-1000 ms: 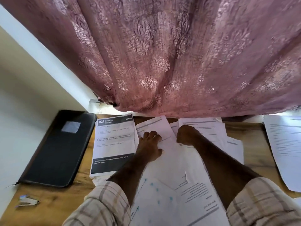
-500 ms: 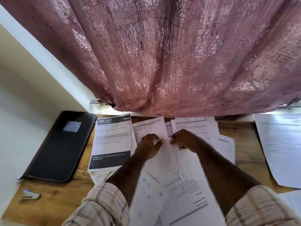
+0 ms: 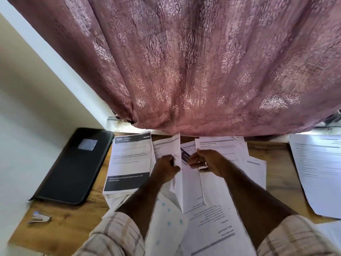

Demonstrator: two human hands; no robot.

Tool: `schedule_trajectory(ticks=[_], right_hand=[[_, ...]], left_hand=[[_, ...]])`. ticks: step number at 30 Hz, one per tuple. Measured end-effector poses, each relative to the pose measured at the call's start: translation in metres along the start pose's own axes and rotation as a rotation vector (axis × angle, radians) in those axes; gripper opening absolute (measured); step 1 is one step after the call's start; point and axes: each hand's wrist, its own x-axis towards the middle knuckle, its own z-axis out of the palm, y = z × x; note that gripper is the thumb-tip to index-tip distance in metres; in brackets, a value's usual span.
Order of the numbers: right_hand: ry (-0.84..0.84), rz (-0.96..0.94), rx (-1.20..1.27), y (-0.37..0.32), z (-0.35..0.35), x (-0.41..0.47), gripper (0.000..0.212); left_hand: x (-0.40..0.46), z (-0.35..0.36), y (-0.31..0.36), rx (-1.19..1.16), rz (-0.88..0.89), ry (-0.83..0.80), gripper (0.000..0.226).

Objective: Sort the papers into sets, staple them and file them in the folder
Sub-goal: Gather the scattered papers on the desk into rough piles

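Loose printed papers [image 3: 208,218] cover the middle of a wooden desk [image 3: 60,222]. My left hand [image 3: 166,168] grips the edge of a white sheet [image 3: 177,156] and lifts it upright. My right hand [image 3: 206,161] holds another sheet [image 3: 214,183] beside it. Between the hands a page with a dark header [image 3: 185,155] shows underneath. A sheet headed "922" with black bands [image 3: 129,163] lies to the left. The black folder [image 3: 73,167] lies shut at the far left. A small stapler [image 3: 39,217] sits near the desk's front left corner.
A pink patterned curtain [image 3: 184,67] hangs over the back edge of the desk. Another pile of papers [image 3: 321,172] lies at the right. More sheets [image 3: 227,145] lie under the curtain's hem. A white wall [image 3: 27,111] runs along the left.
Both hands went from pressing flat on the pile to taking hold of sheets and drawing them apart. The left sheet now stands lifted, uncovering a dark-headed page.
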Motion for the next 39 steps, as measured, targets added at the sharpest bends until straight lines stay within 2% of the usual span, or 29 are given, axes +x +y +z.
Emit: schedule_trajectory(ticks=[2,4,6,9,11,14,17,21,24,26,29,36,39], right_hand=[[0.203,-0.052,-0.312,0.005,-0.001,0.012,0.023],[0.328,-0.143,-0.700,0.009,0.000,0.020,0.015],[0.333,-0.219,-0.914,0.012,0.007,0.026,0.026],[0.311,-0.273,-1.046,0.012,0.027,0.036,0.050],[0.354,-0.230,-1.064,0.010,0.039,0.042,0.062],[0.384,-0.123,-0.993,0.005,0.043,0.054,0.067],[0.359,-0.065,-0.948,-0.001,0.040,0.059,0.051],[0.348,-0.099,-0.975,-0.014,0.031,0.052,0.027],[0.455,-0.168,-0.893,-0.026,0.021,0.035,0.017],[0.570,-0.238,-0.840,-0.033,0.014,0.022,0.019],[0.700,-0.375,-0.801,-0.041,0.001,0.002,0.018],[0.836,-0.427,-0.738,-0.047,-0.033,-0.046,0.014],[0.870,-0.474,-0.719,-0.048,-0.049,-0.069,0.012]], left_hand=[[0.003,-0.004,-0.010,-0.133,-0.128,-0.006,0.030],[0.004,-0.008,-0.019,-0.266,-0.248,-0.019,0.028],[0.003,-0.008,-0.029,-0.355,-0.337,-0.043,0.031],[0.002,-0.006,-0.043,-0.425,-0.382,-0.069,0.037],[0.000,-0.008,-0.046,-0.471,-0.388,-0.065,0.034],[-0.003,-0.011,-0.045,-0.496,-0.393,-0.088,0.033],[-0.002,-0.013,-0.046,-0.542,-0.381,-0.137,0.035],[-0.003,-0.018,-0.040,-0.608,-0.348,-0.147,0.039],[-0.002,-0.022,-0.031,-0.602,-0.343,-0.195,0.049],[-0.002,-0.024,-0.028,-0.581,-0.329,-0.226,0.061],[-0.006,-0.026,-0.021,-0.580,-0.315,-0.248,0.064],[-0.015,-0.025,0.000,-0.563,-0.328,-0.287,0.072],[-0.016,-0.024,0.012,-0.575,-0.290,-0.253,0.077]])
